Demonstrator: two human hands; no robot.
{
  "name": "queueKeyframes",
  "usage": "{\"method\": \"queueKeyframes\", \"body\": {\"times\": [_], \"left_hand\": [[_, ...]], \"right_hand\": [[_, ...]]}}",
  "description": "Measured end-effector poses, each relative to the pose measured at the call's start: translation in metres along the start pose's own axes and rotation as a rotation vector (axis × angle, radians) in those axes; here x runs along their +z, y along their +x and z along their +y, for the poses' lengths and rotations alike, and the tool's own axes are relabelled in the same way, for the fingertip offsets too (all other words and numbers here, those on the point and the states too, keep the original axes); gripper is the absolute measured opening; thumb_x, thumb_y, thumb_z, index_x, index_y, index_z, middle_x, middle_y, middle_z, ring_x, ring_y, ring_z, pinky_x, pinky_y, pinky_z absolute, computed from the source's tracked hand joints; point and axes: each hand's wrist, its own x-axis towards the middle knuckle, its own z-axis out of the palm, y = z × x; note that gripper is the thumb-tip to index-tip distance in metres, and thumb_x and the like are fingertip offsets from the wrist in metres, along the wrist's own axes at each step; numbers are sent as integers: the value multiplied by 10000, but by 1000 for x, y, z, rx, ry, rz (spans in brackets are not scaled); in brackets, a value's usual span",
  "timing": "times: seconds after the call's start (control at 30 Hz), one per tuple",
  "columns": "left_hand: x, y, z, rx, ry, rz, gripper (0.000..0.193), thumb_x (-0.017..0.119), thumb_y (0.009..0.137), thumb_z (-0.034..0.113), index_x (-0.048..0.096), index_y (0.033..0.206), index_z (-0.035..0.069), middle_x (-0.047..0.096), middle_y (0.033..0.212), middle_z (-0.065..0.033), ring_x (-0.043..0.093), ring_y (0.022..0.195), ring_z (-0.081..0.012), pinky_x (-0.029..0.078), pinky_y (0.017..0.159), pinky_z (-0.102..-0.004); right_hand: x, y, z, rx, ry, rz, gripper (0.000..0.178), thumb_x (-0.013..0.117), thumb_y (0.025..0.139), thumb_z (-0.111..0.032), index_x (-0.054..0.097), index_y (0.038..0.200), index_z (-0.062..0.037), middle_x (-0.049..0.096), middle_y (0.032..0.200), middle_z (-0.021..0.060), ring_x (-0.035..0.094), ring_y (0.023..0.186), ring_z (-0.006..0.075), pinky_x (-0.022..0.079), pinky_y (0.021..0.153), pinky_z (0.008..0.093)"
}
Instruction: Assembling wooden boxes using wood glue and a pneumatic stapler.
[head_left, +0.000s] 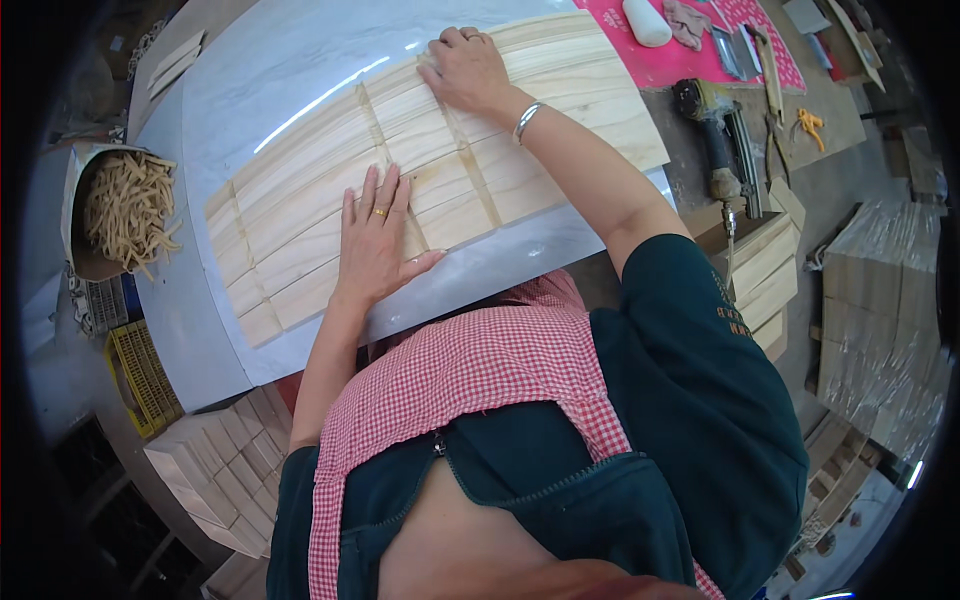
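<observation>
A row of pale wooden boards point(560, 100) lies side by side on the smooth grey-white worktop, crossed by several narrow tan bands. My left hand point(378, 235) rests flat on the nearer boards, fingers spread beside one of these bands; a ring is on one finger. Further away, my right hand point(468, 72) is at the far side of the boards, at the end of another band. Its fingers are curled down, and whatever they hold, if anything, is hidden beneath them. A silver bangle circles that wrist.
At the left edge, a box point(82, 215) is filled with small wooden strips point(130, 205). To the right lie a dark nail gun point(712, 145) with a hose fitting, an orange clamp point(811, 127) and a pink cloth point(650, 70) bearing a white roll point(648, 22). Stacked wood point(220, 460) stands lower left.
</observation>
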Motion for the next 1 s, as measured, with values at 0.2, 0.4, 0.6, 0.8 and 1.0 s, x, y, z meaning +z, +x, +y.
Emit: {"method": "queueKeyframes", "body": {"times": [0.2, 0.4, 0.6, 0.8, 1.0], "left_hand": [[-2, 11, -5, 22, 4, 29, 1031, 673, 809, 629, 320, 1569, 28, 208, 1685, -133, 133, 1560, -367, 128, 1220, -599], [4, 12, -4, 27, -12, 41, 1021, 671, 828, 613, 310, 1567, 7, 208, 1682, -146, 142, 1558, -375, 144, 1213, -607], [2, 4, 7, -36, -1, 57, 1016, 669, 840, 597, 297, 1565, -10, 203, 1682, -154, 134, 1558, -385, 140, 1214, -602], [-1, 6, 14, -45, 25, 26, 976, 661, 868, 546, 287, 1563, -27, 183, 1685, -165, 104, 1561, -394, 131, 1217, -591], [2, 5, 16, -61, -27, 7, 934, 647, 887, 499, 285, 1560, -38, 163, 1688, -174, 68, 1565, -394, 107, 1223, -582]], "right_hand": [[1, 9, 4, 4, -11, 22, 329, 618, 914, -356, 715, 1030, -64, 663, 1131, 114, 612, 1062, 325, 457, 972, 407], [-30, -23, 31, 105, 65, 220, 284, 668, 851, -291, 730, 984, -47, 687, 1122, 125, 616, 1034, 334, 480, 925, 419], [-142, -152, 114, 544, -185, 237, 249, 694, 830, -201, 750, 1007, -35, 705, 1034, 139, 627, 908, 341, 514, 831, 422], [-154, -185, 125, 658, -130, 178, 218, 703, 857, -203, 761, 985, -36, 690, 953, 148, 624, 824, 338, 525, 760, 411], [-146, -182, 120, 657, -83, 230, 181, 686, 874, -160, 752, 978, -27, 686, 945, 146, 624, 819, 332, 524, 761, 406]]}}
